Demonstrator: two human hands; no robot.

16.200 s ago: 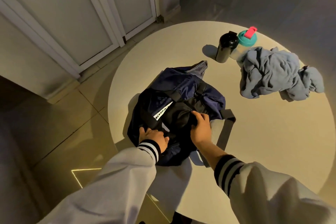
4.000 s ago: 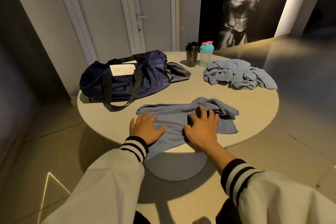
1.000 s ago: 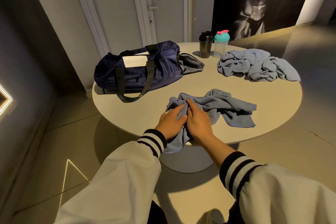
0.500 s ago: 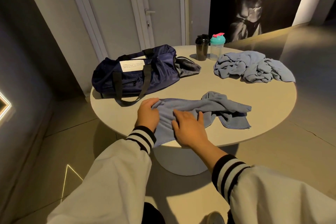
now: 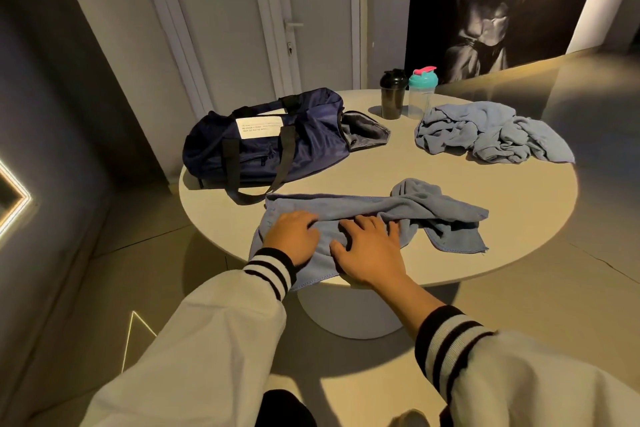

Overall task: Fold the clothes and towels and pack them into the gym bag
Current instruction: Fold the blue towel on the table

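I read left hand [image 5: 292,239] and right hand [image 5: 369,250] flat, fingers spread, gripping nothing — both press the towel [image 5: 398,210]; its near edge overhangs the table [image 5: 519,253] rim and may slide off; bunched right end risks crooked folding; gym bag [image 5: 270,149] lies beyond.

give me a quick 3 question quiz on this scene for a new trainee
1. True or false: the left hand and right hand both rest on the blue towel at the near edge of the table.
2. Where is the gym bag? A) on the floor B) on the table, at its left side C) on a chair
3. Besides the black shaker, which other bottle stands on the table?

Key: 1 true. 2 B. 3 the teal-lidded bottle.
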